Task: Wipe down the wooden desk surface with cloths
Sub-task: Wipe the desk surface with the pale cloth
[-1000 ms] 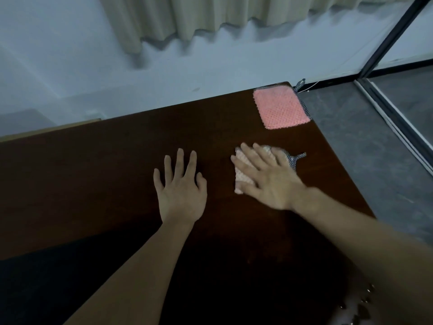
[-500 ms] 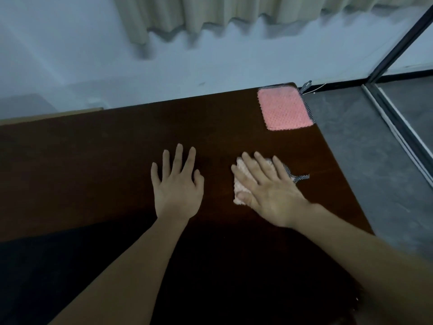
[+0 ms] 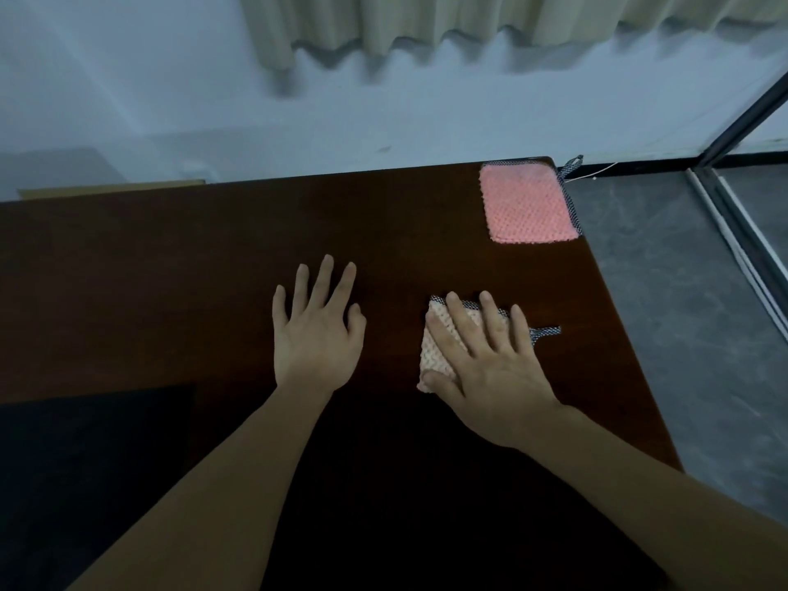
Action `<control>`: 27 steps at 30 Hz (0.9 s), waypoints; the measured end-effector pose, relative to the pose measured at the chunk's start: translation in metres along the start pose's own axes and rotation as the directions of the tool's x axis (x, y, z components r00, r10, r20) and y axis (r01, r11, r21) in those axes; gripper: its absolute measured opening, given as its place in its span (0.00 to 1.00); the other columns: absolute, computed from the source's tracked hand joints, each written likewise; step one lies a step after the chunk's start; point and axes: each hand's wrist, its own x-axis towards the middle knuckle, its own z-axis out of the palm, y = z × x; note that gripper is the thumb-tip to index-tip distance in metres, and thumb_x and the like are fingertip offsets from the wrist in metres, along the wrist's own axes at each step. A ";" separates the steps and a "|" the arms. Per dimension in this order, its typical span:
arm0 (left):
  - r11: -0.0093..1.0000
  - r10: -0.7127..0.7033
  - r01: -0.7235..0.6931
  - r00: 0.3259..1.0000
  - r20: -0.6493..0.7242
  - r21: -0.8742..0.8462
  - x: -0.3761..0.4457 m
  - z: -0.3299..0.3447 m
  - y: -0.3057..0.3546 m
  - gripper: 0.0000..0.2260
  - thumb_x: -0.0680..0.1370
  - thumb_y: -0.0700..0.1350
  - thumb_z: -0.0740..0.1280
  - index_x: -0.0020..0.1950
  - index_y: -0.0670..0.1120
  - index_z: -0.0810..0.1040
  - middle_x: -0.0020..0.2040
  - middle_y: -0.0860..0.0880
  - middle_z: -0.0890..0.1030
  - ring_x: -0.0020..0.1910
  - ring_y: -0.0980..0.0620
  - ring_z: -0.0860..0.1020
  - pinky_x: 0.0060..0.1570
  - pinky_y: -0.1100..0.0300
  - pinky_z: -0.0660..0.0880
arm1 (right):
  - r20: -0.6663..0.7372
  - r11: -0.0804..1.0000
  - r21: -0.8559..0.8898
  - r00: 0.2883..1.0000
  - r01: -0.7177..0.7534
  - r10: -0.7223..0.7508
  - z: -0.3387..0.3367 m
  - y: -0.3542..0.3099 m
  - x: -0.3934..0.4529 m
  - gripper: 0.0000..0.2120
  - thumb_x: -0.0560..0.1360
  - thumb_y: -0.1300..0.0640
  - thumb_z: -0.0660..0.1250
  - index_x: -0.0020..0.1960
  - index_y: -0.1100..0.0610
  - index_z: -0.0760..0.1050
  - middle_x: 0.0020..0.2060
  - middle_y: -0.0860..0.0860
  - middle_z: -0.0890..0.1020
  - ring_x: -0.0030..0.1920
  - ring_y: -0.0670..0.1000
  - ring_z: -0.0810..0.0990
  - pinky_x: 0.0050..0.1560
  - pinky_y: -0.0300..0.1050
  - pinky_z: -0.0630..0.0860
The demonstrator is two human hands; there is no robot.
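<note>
Head view showed the right hand point(image 3: 490, 368) spread flat, pressing a pale pink waffle-knit cloth point(image 3: 435, 356) near the dark wooden desk's point(image 3: 170, 270) right edge; the left hand point(image 3: 317, 330) lay splayed, holding nothing. The cloth looked soft, light and bunchable, best driven under a flat palm.

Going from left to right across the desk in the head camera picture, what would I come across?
left hand flat on the bare wooden desk → pale folded cloth under the right hand → pink cloth lying at the far right corner.
</note>
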 end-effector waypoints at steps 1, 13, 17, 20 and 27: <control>1.000 -0.001 0.001 1.000 0.002 0.001 0.000 0.000 0.000 0.26 0.84 0.57 0.45 0.83 0.59 0.46 0.83 0.54 0.44 0.82 0.49 0.40 0.79 0.44 0.41 | 0.009 1.000 -0.009 1.000 -0.012 0.012 -0.005 -0.001 0.000 0.35 0.79 0.30 0.32 0.79 0.45 0.27 0.78 0.50 0.29 0.78 0.59 0.28 0.76 0.66 0.31; 1.000 -0.007 0.007 1.000 0.025 0.012 0.000 -0.001 0.000 0.26 0.84 0.57 0.44 0.82 0.60 0.43 0.83 0.55 0.42 0.81 0.50 0.38 0.79 0.45 0.39 | -0.045 1.000 0.012 0.999 -0.007 0.007 -0.018 0.051 0.076 0.33 0.78 0.30 0.33 0.81 0.40 0.33 0.81 0.47 0.35 0.80 0.54 0.32 0.78 0.61 0.33; 1.000 -0.006 0.006 1.000 0.025 0.004 0.000 0.000 0.000 0.26 0.84 0.57 0.45 0.82 0.60 0.44 0.83 0.55 0.42 0.81 0.50 0.38 0.79 0.45 0.39 | -0.031 1.000 0.012 0.999 -0.028 0.028 -0.018 0.052 0.077 0.33 0.80 0.32 0.35 0.80 0.41 0.32 0.81 0.49 0.34 0.80 0.55 0.31 0.77 0.62 0.32; 1.000 -0.011 0.011 0.999 0.031 0.004 0.000 -0.001 0.001 0.26 0.84 0.57 0.44 0.82 0.60 0.44 0.83 0.56 0.42 0.81 0.50 0.39 0.79 0.45 0.39 | -0.027 0.997 0.049 0.997 0.067 -0.066 -0.007 0.028 0.031 0.33 0.79 0.32 0.34 0.81 0.42 0.33 0.81 0.49 0.36 0.80 0.56 0.32 0.77 0.63 0.33; 1.000 -0.011 0.011 1.000 0.013 0.006 0.000 0.000 0.001 0.26 0.84 0.57 0.45 0.83 0.60 0.46 0.83 0.55 0.43 0.82 0.50 0.39 0.79 0.44 0.40 | -0.009 0.976 0.016 0.976 0.218 -0.217 0.004 0.040 0.013 0.33 0.80 0.29 0.37 0.80 0.38 0.34 0.80 0.44 0.33 0.79 0.50 0.29 0.78 0.59 0.32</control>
